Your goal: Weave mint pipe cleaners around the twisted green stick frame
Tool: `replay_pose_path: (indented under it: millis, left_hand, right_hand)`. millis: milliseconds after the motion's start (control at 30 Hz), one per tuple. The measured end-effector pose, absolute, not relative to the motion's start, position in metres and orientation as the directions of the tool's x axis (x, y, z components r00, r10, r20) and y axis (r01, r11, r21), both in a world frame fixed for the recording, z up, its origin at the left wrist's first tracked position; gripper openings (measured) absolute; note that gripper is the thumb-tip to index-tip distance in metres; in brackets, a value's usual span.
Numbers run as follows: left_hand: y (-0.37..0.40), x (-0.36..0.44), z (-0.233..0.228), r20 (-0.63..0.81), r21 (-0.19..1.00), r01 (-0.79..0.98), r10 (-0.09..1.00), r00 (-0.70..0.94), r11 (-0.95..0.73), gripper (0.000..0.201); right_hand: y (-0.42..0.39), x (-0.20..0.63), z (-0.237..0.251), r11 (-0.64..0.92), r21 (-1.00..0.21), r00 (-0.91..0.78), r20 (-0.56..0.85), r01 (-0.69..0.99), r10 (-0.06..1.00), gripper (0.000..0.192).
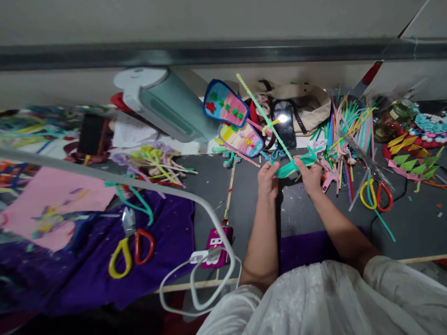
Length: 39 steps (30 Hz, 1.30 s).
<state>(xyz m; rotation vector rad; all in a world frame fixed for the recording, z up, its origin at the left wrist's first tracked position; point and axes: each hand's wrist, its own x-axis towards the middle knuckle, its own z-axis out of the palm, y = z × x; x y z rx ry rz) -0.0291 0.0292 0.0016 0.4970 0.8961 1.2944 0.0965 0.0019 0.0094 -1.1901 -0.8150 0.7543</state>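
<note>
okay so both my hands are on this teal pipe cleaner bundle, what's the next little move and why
Probably another twist of the light green stem into the teal bundle. The left hand and right hand pinch the bundle at either end, and the stem sticks up loose from between them.

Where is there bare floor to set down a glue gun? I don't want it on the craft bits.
Bare dark floor shows between the purple cloth and the left hand, and right of the right hand, below the scissors. It is crowded along the wall: the pipe-cleaner bundle, bag and phone.
</note>
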Motion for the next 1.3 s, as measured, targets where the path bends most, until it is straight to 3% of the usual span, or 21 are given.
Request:
replay_pose_path:
  millis: [233, 367, 467, 600, 700, 867, 1033, 1300]
  left_hand:
    - [0.029, -0.024, -0.005, -0.015, 0.969, -0.233, 0.928, -0.372, -0.077, 0.037]
    - [0.029, -0.028, -0.009, 0.099, 0.992, -0.034, 0.905, -0.414, -0.124, 0.026]
    - [0.028, -0.029, -0.010, 0.120, 0.992, 0.008, 0.903, -0.412, -0.128, 0.023]
    - [0.028, -0.029, -0.008, 0.046, 0.986, -0.132, 0.920, -0.390, -0.106, 0.024]
    - [0.031, -0.033, -0.005, -0.136, 0.934, -0.356, 0.946, -0.295, 0.023, 0.025]
    - [0.034, -0.043, 0.003, -0.387, 0.669, -0.690, 0.922, -0.006, 0.276, 0.022]
    - [0.029, -0.044, 0.013, -0.373, 0.503, -0.765, 0.900, 0.227, 0.402, 0.025]
    - [0.023, -0.040, 0.019, -0.329, 0.471, -0.794, 0.912, 0.245, 0.384, 0.033]
  right_hand:
    - [-0.003, 0.092, 0.015, 0.261, -0.964, 0.456, 0.252, 0.044, 0.854, 0.025]
    - [-0.004, 0.093, 0.018, 0.280, -0.958, 0.460, 0.280, 0.070, 0.843, 0.022]
    - [-0.005, 0.093, 0.020, 0.286, -0.956, 0.465, 0.283, 0.067, 0.839, 0.021]
    - [-0.004, 0.093, 0.019, 0.294, -0.955, 0.470, 0.281, 0.047, 0.837, 0.019]
    - [-0.001, 0.094, 0.015, 0.267, -0.963, 0.481, 0.228, -0.015, 0.847, 0.020]
    - [0.003, 0.094, 0.009, 0.205, -0.957, 0.475, 0.087, -0.203, 0.875, 0.023]
    - [0.005, 0.094, 0.010, 0.159, -0.942, 0.461, 0.005, -0.296, 0.887, 0.026]
    - [0.006, 0.093, 0.010, 0.169, -0.898, 0.424, -0.022, -0.407, 0.905, 0.021]
